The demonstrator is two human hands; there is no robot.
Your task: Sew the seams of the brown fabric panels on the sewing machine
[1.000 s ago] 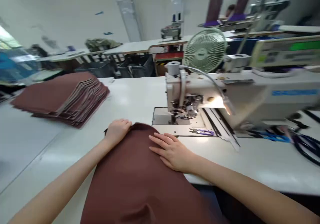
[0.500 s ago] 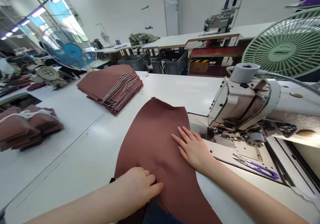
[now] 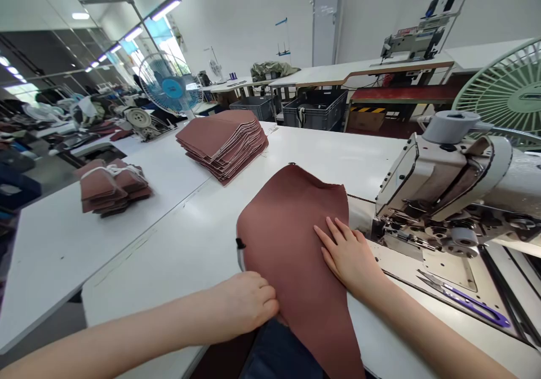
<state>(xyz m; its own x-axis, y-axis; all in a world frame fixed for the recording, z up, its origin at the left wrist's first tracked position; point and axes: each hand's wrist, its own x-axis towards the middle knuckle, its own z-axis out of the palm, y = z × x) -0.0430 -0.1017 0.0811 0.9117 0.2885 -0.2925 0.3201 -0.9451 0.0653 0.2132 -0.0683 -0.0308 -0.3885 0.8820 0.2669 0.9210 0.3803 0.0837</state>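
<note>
A large curved piece of reddish-brown fabric (image 3: 291,227) lies on the white table before me and hangs over its front edge. Along its left edge shows a small black zipper end (image 3: 240,245) with a pale strip below it. My left hand (image 3: 249,303) is closed on the fabric's near left edge, fingertips curled under or around it. Flat on the fabric's right side rests my right hand (image 3: 349,252), fingers stretched out. Just right of that hand stands the sewing machine (image 3: 456,193). Purple-handled thread snips (image 3: 465,300) lie on the machine's bed.
Behind the fabric sits a stack of cut brown pieces (image 3: 224,142). Farther left lies a tied bundle of brown pieces (image 3: 112,187). A green fan (image 3: 507,94) stands behind the machine, a blue fan (image 3: 172,88) at the back left. Grey crates (image 3: 315,111) stand beyond the table.
The view has swung left, so everything sits farther right. My left hand has drawn toward the fabric's near edge, and the zipper end at the left now shows more. My right hand stays flat.
</note>
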